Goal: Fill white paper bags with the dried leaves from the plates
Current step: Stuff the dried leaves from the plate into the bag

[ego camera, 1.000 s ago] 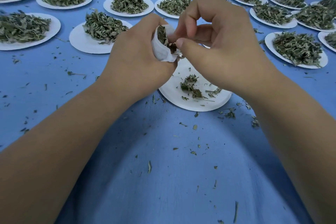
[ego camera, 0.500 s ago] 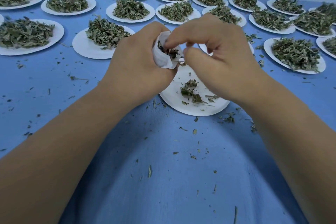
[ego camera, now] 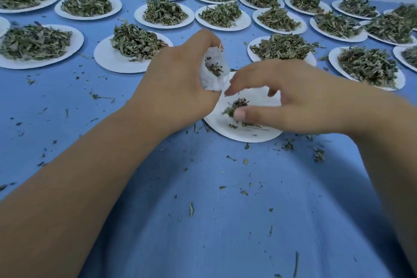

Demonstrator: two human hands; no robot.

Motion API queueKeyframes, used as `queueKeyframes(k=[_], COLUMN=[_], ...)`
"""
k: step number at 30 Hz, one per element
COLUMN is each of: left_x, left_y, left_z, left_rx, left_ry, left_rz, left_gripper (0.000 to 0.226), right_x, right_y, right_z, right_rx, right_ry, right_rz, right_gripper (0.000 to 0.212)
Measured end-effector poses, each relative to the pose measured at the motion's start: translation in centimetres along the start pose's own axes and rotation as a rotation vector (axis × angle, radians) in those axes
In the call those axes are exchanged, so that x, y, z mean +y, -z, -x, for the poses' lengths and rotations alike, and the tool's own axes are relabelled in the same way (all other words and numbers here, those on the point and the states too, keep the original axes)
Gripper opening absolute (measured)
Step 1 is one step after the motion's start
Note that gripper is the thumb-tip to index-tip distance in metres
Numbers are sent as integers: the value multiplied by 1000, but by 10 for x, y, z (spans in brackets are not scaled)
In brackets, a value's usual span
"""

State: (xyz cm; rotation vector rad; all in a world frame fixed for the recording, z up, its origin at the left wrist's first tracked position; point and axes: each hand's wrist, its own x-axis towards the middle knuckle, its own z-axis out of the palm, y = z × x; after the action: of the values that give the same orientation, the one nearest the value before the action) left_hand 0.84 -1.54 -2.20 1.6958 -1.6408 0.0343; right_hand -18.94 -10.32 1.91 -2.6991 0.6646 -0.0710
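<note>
The left hand (ego camera: 178,81) grips a crumpled white paper bag (ego camera: 209,80); the right hand (ego camera: 293,97), fingers loosely apart, touches dried leaves (ego camera: 238,104) on a round plate (ego camera: 237,135) on the blue cloth counter (ego camera: 225,210).

We see the left hand (ego camera: 178,83) and right hand (ego camera: 293,97) bare, both forearms (ego camera: 79,187) uncovered to the edge of view, and a short, rounded nail (ego camera: 239,115) on the right thumb.

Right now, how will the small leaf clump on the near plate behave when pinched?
Likely very light and loose: the leaf clump is separate flakes and stems. It will probably shed bits, like the crumbs scattered on the blue cloth.
</note>
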Motion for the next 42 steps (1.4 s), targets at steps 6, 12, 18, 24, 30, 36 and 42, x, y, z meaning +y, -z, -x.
queueKeyframes(k=[6,12,18,24,30,36,42], left_x=[2,1,-1,-1,0,2,4], left_y=[-10,-12,-13,-13,-11,-9,-9], left_z=[3,3,4,4,2,3,2], left_rx=[-165,-188,-177,-161,-146,-107,-84], left_ry=[16,25,16,39,65,57,36], left_rz=[-93,-137,-110,-82,-41,43,52], left_gripper=[46,42,41,49,70,81,67], right_x=[-4,2,3,5,-11,-33,-35], right_y=[-29,-29,-33,-21,3,-5,-6], right_z=[13,28,31,22,2,-25,-31], right_rx=[-80,11,99,95,424,304,455], right_ry=[124,170,81,-99,-106,11,28], right_rz=[138,102,-92,-257,-278,-59,-112], right_gripper=[53,33,20,16,12,23,17])
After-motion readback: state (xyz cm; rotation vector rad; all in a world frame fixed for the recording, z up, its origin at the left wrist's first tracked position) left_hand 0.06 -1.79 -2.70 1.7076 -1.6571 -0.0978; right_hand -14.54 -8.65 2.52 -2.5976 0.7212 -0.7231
